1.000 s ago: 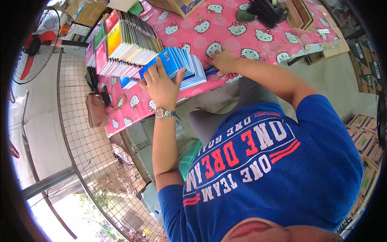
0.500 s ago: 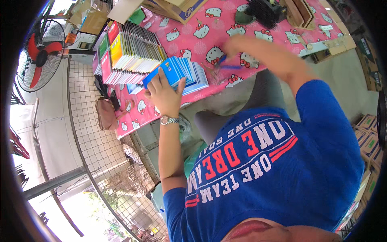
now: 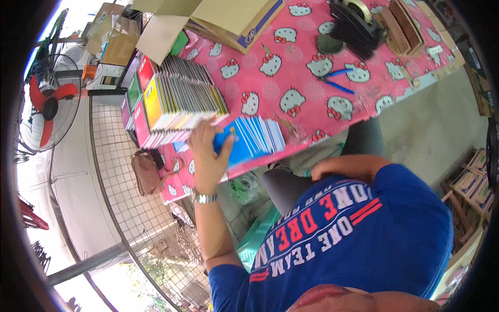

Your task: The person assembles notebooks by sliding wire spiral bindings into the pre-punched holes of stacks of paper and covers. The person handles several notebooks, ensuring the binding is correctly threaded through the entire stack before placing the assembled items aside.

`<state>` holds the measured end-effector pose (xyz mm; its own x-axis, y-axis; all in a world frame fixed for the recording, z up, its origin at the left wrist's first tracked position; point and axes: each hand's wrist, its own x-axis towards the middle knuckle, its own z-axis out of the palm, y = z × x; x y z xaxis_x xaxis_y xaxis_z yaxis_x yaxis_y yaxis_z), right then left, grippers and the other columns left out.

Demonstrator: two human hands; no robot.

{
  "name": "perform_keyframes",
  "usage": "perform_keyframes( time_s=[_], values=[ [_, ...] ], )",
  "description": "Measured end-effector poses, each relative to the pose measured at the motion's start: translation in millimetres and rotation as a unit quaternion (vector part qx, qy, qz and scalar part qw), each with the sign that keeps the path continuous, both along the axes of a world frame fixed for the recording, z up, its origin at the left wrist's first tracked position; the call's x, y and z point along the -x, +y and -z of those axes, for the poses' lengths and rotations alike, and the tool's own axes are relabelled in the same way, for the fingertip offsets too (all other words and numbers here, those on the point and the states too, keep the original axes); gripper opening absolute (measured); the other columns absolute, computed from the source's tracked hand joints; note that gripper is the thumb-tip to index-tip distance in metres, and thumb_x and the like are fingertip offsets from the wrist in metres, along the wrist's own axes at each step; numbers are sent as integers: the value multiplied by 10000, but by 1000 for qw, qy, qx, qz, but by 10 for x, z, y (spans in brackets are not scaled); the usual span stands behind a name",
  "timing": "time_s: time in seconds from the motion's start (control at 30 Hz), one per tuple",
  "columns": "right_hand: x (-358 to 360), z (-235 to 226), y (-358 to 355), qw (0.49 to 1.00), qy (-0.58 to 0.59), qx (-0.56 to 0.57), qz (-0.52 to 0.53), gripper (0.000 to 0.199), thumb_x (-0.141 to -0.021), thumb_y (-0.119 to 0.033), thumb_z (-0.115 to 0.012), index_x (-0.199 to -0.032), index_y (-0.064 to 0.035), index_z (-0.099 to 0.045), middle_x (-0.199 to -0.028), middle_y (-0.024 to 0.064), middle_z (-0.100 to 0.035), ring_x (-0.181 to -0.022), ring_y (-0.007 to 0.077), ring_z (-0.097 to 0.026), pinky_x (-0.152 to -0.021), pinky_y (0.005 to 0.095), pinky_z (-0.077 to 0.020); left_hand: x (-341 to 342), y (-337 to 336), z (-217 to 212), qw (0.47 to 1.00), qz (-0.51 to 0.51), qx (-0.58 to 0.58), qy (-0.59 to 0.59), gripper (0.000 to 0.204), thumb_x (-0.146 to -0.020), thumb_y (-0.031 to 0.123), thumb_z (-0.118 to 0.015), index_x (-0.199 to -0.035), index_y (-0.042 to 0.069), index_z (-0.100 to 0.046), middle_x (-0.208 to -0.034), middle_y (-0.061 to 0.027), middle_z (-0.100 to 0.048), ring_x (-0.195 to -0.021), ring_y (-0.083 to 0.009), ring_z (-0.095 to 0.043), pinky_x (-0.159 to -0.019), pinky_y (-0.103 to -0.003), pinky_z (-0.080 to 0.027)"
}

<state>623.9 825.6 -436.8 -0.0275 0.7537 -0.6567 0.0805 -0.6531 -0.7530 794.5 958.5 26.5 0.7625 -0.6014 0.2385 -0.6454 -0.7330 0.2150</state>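
Note:
My left hand, with a metal-banded watch on the wrist, is at the left end of a fanned row of blue notebooks near the table's front edge. Its thumb lies against the blue cover of the end notebook and its fingers curl round that notebook's upper edge. Just beyond stands a block of spiral-bound notebooks with yellow, red, green and pink covers. My right hand is low by my lap, off the table, its fingers mostly hidden. Pliers with blue handles lie spread on the tablecloth, apart from both hands.
A pink patterned cloth covers the table. An opened cardboard box stands at the back, with a black holder bearing a tape roll and a brown wooden tray at far right. A brown pouch and a fan are at left.
My right hand has drawn back from the table by the pliers to my lap. My left hand has shifted from flat on the blue cover to curled at the end notebook's edge. The view has shifted.

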Motion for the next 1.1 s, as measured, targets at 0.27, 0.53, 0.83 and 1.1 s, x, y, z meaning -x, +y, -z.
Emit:
perform_keyframes(
  time_s=[0.27, 0.53, 0.83, 1.1],
  values=[
    [71, -125, -22, 975, -74, 131, 162, 399, -846, -314, -536, -1044, -7, -695, -981, 176, -703, -823, 320, -650, -750, 477, -494, 53, 155, 223, 986, -10, -9, 167, 384, -769, 174, -721, -1048, 47, -491, -1030, -173, -642, -868, -374, -612, -764, -467, -478],
    [-52, -494, -167, 979, -58, 118, 156, 377, -858, -304, -526, -1038, -21, -697, -1003, 162, -704, -837, 307, -646, -757, 467, -488, 55, 127, 193, 985, 32, 2, 167, 381, -763, 155, -692, -1039, 57, -448, -1056, -159, -640, -852, -355, -615, -759, -460, -474],
    [-462, -550, -155, 973, -122, 100, 167, 354, -871, -293, -515, -1032, -37, -698, -1027, 147, -706, -852, 291, -641, -766, 457, -481, 45, 111, 272, 992, 5, 26, 125, 283, -801, 130, -685, -1004, 28, -516, -978, -171, -647, -843, -362, -603, -761, -442, -479],
    [-457, -1119, -358, 976, -182, -22, 120, 335, -882, -282, -505, -1027, -51, -699, -1049, 133, -707, -866, 278, -636, -773, 448, -475, 28, 337, 161, 985, -38, 167, 0, 321, -843, 163, -691, -1123, 33, -605, -1080, -143, -638, -1040, -294, -591, -898, -417, -453]
  ],
)
